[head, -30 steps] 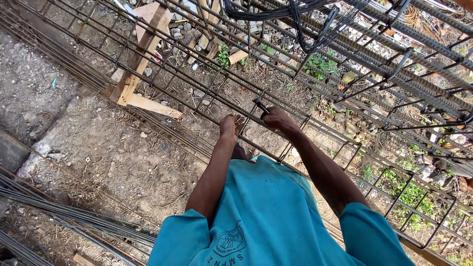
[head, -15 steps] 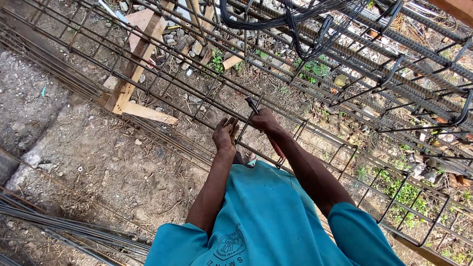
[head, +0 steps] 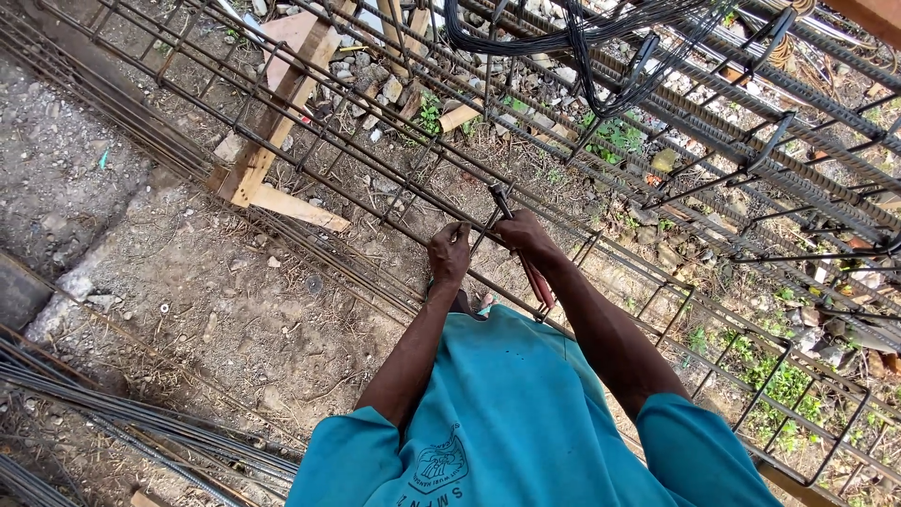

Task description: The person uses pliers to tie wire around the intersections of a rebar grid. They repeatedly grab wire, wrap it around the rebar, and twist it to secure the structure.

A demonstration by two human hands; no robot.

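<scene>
Head view, looking down over my teal shirt [head: 526,413] at a long rebar cage [head: 357,160] lying on its side across bare earth. My left hand [head: 450,252] is curled shut around one of the cage's long bars, just beside a square stirrup. My right hand [head: 526,233] is closed on a pair of pincers [head: 511,225]; the dark head of the tool points up and away from me and sits against the same bar, close to my left hand, while its reddish handles run back under my wrist. Whether the tool's nose grips a tie wire I cannot tell, since the spot is too small and dark. A coil of black wire [head: 563,38] hangs over the upper bars of a second cage at top right. A wooden trestle [head: 272,122] props the cage at upper left. Loose rebar rods [head: 122,413] lie on the ground at lower left, well apart from my hands
</scene>
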